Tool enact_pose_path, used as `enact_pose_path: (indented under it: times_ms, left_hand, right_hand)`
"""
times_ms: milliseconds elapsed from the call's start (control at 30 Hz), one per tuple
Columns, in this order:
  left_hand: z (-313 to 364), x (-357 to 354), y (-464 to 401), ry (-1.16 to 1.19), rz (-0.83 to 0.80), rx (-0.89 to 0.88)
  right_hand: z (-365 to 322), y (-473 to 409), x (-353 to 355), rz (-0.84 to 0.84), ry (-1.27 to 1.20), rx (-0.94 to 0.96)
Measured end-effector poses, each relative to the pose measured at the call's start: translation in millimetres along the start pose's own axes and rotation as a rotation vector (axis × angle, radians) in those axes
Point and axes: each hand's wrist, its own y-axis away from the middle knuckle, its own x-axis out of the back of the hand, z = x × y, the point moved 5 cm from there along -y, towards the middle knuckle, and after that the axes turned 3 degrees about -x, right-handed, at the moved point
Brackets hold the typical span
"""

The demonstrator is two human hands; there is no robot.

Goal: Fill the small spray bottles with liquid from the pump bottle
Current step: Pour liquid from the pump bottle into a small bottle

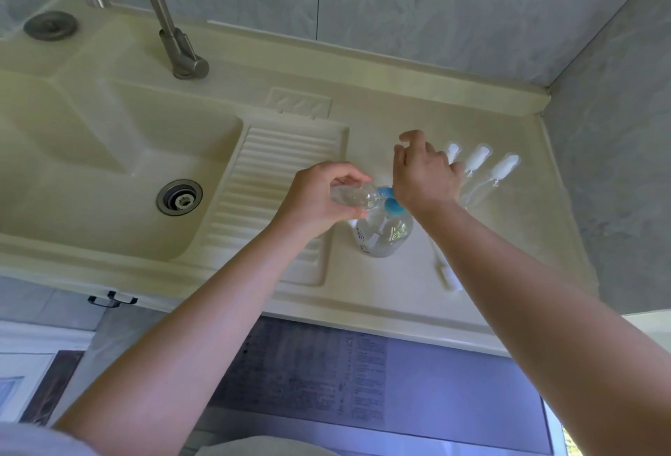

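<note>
Two hands are in view — the left hand [319, 197] and the right hand [423, 175] — and between them they have one small clear bottle [354, 197], lying sideways, and one pump bottle [385, 234] with a blue top. Three small spray bottles with white caps lie in a row on the counter [399, 292] — one [453, 152] partly behind the right hand, a second [476, 161] and a third [504, 168]. There is one loose white spray head with its tube [447, 274], one sink basin [120, 172] with one drain [179, 197], and one tap [181, 52].

Clear pump bottle [385, 234] upright (blue pump), small spray bottle [354, 195] tilted above
</note>
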Motion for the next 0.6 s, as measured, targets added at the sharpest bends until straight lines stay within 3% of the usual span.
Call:
enact_pose_path:
  times_ms: [200, 367, 600]
  left_hand:
    - [-1.2, 1.6, 0.2, -0.001, 0.02, 0.014]
    - [-4.0, -1.5, 0.6, 0.032, 0.002, 0.026]
    - [-2.6, 0.1, 0.9, 0.029, 0.01, -0.004]
  right_hand:
    - [2.0, -8.1, 2.7, 0.003, -0.13, -0.014]
    - [0.8, -1.8, -0.9, 0.059, -0.047, 0.033]
    - [1.1, -8.4, 4.7, 0.02, -0.122, 0.011]
